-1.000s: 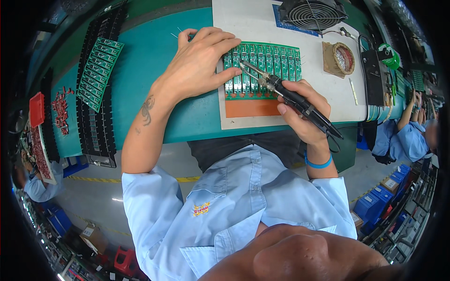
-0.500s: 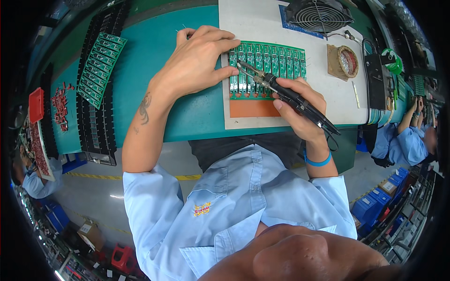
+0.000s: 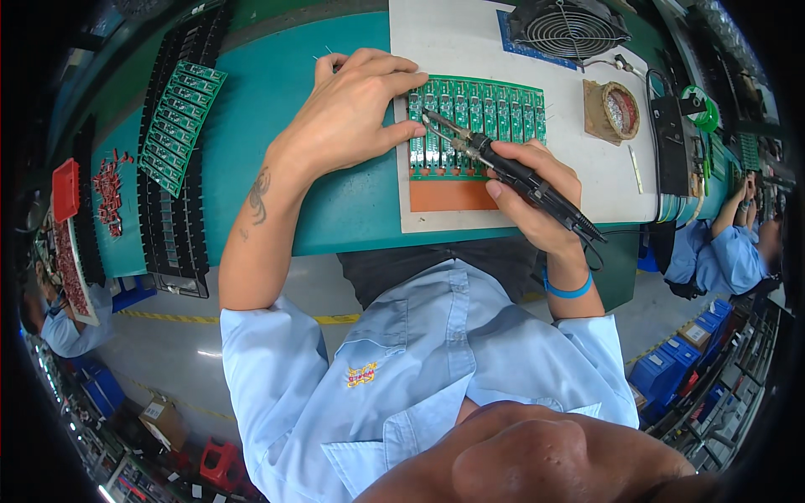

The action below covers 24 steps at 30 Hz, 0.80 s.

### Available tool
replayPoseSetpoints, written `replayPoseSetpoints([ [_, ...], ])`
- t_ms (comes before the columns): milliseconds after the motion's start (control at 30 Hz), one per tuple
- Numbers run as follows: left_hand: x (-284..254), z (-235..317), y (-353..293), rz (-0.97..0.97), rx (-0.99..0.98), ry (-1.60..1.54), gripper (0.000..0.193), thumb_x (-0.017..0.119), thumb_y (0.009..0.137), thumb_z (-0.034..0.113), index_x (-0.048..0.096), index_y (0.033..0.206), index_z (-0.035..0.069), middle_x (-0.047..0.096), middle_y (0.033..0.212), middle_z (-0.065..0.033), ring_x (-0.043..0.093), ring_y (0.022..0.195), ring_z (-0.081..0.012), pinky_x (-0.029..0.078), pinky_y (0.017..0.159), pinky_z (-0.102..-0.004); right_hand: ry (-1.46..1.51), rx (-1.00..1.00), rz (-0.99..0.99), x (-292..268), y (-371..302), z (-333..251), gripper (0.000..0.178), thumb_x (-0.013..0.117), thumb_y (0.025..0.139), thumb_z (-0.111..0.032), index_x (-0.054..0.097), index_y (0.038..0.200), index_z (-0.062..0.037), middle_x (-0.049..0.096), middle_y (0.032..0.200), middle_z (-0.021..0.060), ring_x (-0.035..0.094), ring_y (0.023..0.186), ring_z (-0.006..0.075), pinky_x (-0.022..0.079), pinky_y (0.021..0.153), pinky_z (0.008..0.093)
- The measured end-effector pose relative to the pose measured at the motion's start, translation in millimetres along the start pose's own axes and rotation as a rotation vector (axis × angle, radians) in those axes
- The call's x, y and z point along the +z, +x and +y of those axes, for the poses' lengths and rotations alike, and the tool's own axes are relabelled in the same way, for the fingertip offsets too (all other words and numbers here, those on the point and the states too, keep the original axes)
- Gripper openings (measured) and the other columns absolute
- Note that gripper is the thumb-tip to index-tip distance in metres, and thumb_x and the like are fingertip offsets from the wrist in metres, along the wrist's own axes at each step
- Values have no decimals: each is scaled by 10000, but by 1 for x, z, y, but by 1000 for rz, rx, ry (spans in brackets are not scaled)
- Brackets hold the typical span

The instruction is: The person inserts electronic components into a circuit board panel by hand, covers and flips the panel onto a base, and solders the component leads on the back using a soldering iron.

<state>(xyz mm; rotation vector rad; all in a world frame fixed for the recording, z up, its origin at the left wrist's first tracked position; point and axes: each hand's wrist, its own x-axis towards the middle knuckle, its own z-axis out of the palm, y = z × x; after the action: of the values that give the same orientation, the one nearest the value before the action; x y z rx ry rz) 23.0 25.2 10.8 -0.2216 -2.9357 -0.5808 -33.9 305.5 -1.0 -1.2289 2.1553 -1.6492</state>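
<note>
A green circuit board panel (image 3: 478, 88), made of several narrow boards side by side, lies in front of me. My left hand (image 3: 356, 105) rests at its left edge, the index fingertip by the upper corner and the thumb lower down, the other fingers curled. Thin wire ends (image 3: 327, 52) poke out behind those fingers; what they belong to is hidden. My right hand (image 3: 541, 189) is wrapped round a black soldering iron (image 3: 524, 176) with a thin guide tube along its front. The iron's tip is at the panel's leftmost boards; whether it touches is too small to tell.
Under the panel lie an orange sheet (image 3: 453, 197) and a white mat (image 3: 612, 176). A fan (image 3: 570, 29), a round tip-cleaning pot (image 3: 620, 113) and a green solder spool (image 3: 703, 109) stand right. At left are a second panel (image 3: 180, 126), black racks (image 3: 172, 243) and red parts (image 3: 109, 193).
</note>
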Motion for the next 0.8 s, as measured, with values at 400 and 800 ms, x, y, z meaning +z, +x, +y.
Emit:
replayPoseSetpoints([
  [400, 2, 3, 2, -16, -18, -16, 528, 838, 829, 278, 725, 1305, 80, 675, 1373, -70, 558, 1282, -253, 310, 1104, -490, 7, -58, 58, -12, -11, -6, 474, 761, 739, 41, 712, 1210, 35, 757, 917, 135, 606, 791, 197, 472, 735, 310],
  [800, -3, 3, 4, -58, -25, -8, 548, 830, 835, 274, 708, 1336, 88, 661, 1401, -49, 554, 1301, -230, 311, 1129, -459, 20, 282, 847, -84, -52, 38, 525, 779, 859, -5, 635, 1363, 1, 741, 1115, 138, 696, 967, 177, 563, 853, 276],
])
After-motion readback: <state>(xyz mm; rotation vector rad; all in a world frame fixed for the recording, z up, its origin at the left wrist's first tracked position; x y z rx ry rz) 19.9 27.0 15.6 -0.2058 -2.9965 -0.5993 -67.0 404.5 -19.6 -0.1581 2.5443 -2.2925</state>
